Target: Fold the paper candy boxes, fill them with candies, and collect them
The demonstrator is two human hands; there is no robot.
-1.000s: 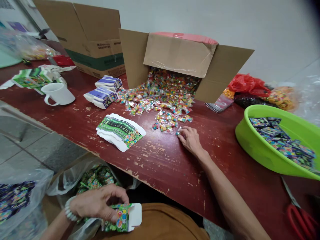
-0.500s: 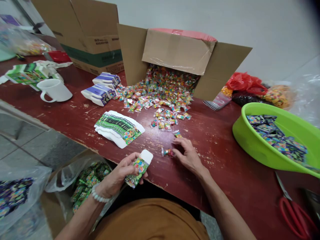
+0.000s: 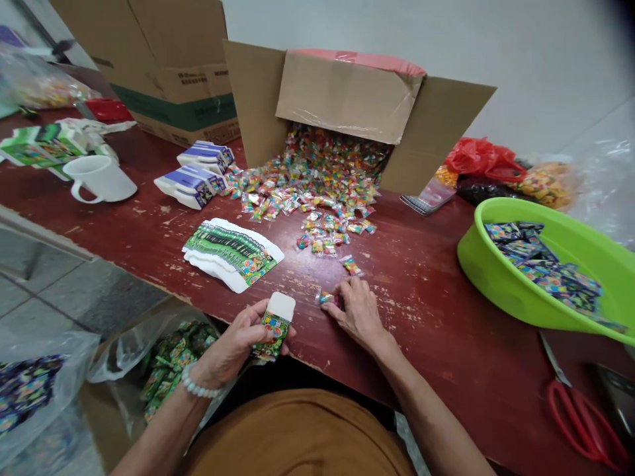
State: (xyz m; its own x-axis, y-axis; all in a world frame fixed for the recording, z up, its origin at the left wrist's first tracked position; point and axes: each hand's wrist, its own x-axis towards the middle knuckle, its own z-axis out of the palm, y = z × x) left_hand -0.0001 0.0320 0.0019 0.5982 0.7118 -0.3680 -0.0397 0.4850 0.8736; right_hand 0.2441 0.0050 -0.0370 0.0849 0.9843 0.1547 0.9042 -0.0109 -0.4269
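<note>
At the counter (image 3: 421, 271), the left hand (image 3: 238, 344) grips a green box (image 3: 276, 324), its flap (image 3: 282, 305) raised; the right hand (image 3: 362, 311) touches a candy packet (image 3: 326, 297) lying there, clamped or not I can't tell. Pinching it lightly, without crushing, seems best.

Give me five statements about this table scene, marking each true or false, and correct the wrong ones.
1. The left hand has a small green printed cardboard box in its grip. True.
2. The right hand holds red-handled metal scissors. False: it touches a clear packet of colourful candy.
3. More clear packets spill from an open brown cardboard carton. True.
4. The box's white flap is folded shut. False: the flap stands open.
5. The lime-green plastic basin holds clear packets. False: the basin holds dark-blue printed packets.
</note>
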